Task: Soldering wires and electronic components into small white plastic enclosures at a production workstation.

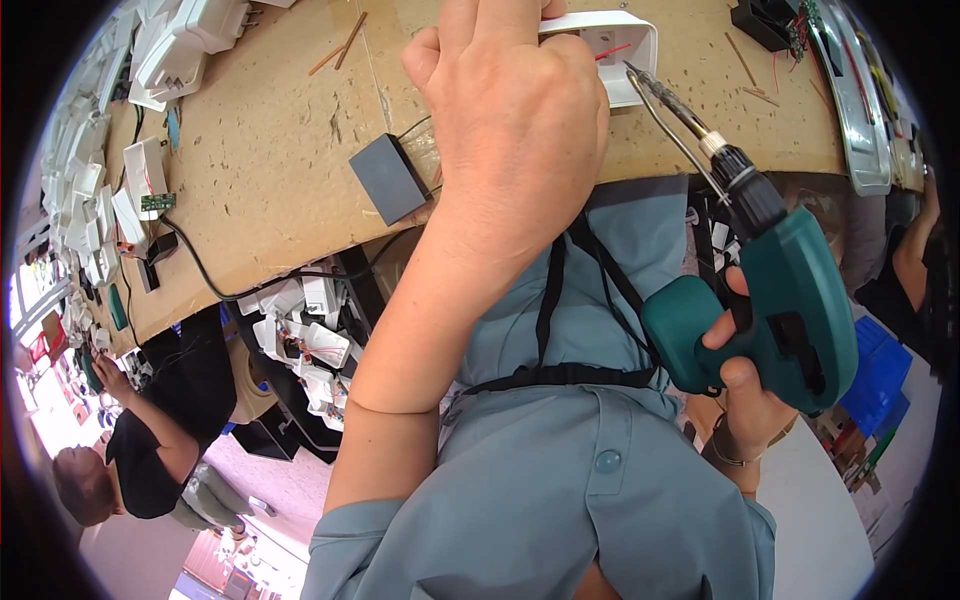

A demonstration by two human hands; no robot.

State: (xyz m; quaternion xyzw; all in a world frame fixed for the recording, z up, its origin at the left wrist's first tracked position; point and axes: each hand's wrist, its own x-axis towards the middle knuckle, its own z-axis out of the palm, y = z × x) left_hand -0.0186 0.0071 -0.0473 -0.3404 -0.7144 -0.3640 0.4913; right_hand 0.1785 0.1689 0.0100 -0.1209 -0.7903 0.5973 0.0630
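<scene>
At the top of the head view, my left hand (520,125) is closed on a white plastic housing (648,48) at the bench. Most of its fingers and part of the housing are hidden behind the back of the hand. A short red wire (613,52) shows inside the housing. My right hand (755,398) wraps round the grip of a green soldering gun (800,300), whose thin feed tube runs beside the tip. The soldering tip (632,68) points at the housing's open side, close to the wire; contact cannot be made out.
A dark grey box (388,178) lies left of my wrist on the wooden bench (280,130). White housings (190,50) pile up at the left, near a small green circuit board (158,202). A metal tray (850,100) stands at right. Another person (165,430) works at far left.
</scene>
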